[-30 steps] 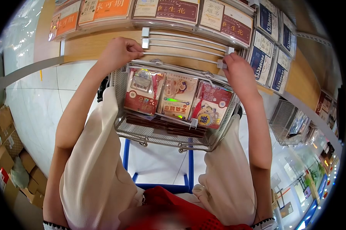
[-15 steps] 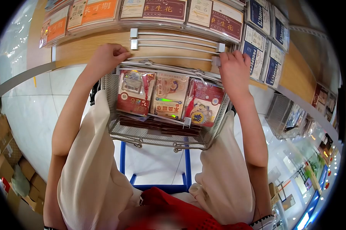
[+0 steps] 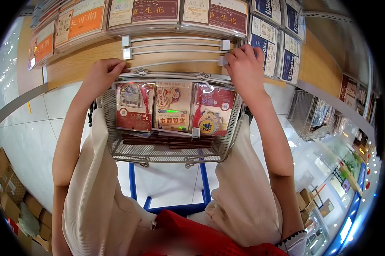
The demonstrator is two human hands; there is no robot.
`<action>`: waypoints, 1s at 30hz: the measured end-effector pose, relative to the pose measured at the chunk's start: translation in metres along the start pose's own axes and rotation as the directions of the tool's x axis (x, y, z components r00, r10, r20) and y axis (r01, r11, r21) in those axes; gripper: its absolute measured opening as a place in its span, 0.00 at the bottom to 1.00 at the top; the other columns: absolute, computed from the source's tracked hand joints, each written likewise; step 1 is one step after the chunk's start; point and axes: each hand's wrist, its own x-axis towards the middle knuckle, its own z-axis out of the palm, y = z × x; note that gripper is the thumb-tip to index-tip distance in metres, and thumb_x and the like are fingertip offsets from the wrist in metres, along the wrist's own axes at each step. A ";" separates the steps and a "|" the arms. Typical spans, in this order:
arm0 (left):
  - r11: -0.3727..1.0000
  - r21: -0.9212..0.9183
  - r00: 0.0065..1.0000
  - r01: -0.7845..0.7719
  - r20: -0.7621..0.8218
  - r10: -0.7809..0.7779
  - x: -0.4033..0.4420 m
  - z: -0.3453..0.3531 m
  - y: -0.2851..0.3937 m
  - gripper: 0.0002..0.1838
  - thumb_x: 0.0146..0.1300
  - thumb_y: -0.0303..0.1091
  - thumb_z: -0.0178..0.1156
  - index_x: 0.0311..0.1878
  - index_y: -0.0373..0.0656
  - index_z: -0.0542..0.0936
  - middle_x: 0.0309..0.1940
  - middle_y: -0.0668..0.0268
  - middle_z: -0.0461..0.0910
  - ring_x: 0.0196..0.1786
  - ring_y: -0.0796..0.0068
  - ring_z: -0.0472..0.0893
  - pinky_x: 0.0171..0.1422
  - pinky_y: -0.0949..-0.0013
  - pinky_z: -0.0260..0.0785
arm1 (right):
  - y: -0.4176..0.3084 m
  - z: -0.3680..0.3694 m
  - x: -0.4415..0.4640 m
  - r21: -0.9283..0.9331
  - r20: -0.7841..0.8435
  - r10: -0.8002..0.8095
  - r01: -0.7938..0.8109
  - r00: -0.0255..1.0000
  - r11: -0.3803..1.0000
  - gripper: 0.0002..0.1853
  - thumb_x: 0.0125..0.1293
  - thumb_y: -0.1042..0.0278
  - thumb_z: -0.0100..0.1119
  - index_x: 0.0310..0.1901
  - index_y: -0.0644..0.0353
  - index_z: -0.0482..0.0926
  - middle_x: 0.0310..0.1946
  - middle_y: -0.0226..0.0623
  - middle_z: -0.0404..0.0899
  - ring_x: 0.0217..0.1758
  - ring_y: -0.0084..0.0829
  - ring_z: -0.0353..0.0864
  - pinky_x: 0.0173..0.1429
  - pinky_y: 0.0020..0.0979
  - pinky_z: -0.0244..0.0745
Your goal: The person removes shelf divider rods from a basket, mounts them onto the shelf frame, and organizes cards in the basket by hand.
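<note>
Both my hands are at a thin white metal rod (image 3: pixel 171 65), which lies crosswise at the front of the wooden shelf. My left hand (image 3: pixel 102 77) is closed in a pinch at the rod's left end. At the other end, by a pale square cap, the fingers of my right hand (image 3: pixel 247 66) are closed, partly hiding it. More white rods (image 3: pixel 175 52) with square end caps lie parallel just behind. Below my hands, a grey wire-mesh basket (image 3: pixel 169 157) holds red and cream packaged cards (image 3: pixel 173 106) in clear sleeves.
Stacks of orange and maroon boxed packs (image 3: pixel 154 12) line the shelf (image 3: pixel 77 56) behind the rods. Blue-and-white packs (image 3: pixel 291 59) stand to the right. Another mesh basket (image 3: pixel 301 113) is lower right, cardboard boxes (image 3: pixel 13 187) lower left. A blue stool frame (image 3: pixel 204 183) is under me.
The whole view has shifted, so shelf, basket and hands appear farther left and slightly turned. Both hands stay at the ends of the same rod.
</note>
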 end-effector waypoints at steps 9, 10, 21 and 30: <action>0.989 0.097 0.993 -0.113 -0.028 0.116 -0.001 0.000 0.010 0.14 0.66 0.36 0.54 0.44 0.37 0.81 0.33 0.55 0.83 0.34 0.61 0.82 0.43 0.67 0.72 | 0.004 0.001 0.003 -0.048 -0.021 0.010 -0.011 1.000 0.999 0.05 0.50 0.74 0.55 0.27 0.58 0.81 0.34 0.31 0.77 0.52 0.32 0.70 0.63 0.46 0.57; 0.989 0.112 0.995 -0.095 -0.024 0.098 -0.001 -0.001 0.013 0.13 0.65 0.36 0.54 0.45 0.36 0.80 0.33 0.55 0.83 0.35 0.61 0.82 0.43 0.67 0.72 | 0.004 0.001 0.003 -0.049 -0.026 0.011 -0.012 1.000 0.999 0.05 0.50 0.74 0.55 0.27 0.58 0.81 0.34 0.31 0.77 0.53 0.32 0.70 0.63 0.47 0.57; 0.988 0.106 0.988 -0.112 -0.093 0.122 -0.005 0.002 0.017 0.13 0.65 0.35 0.53 0.43 0.36 0.81 0.32 0.52 0.82 0.33 0.55 0.81 0.40 0.64 0.71 | 0.005 0.003 0.004 -0.028 -0.032 0.033 -0.034 0.999 0.999 0.06 0.51 0.75 0.55 0.31 0.58 0.79 0.36 0.32 0.77 0.54 0.32 0.70 0.64 0.47 0.57; 0.964 0.247 0.989 -0.095 -0.090 0.121 -0.008 0.000 0.016 0.13 0.68 0.34 0.51 0.45 0.38 0.80 0.29 0.58 0.82 0.30 0.71 0.80 0.37 0.70 0.71 | 0.006 0.003 0.004 -0.006 0.007 0.042 -0.042 0.999 0.999 0.08 0.51 0.74 0.57 0.35 0.57 0.79 0.39 0.30 0.78 0.55 0.34 0.70 0.64 0.49 0.56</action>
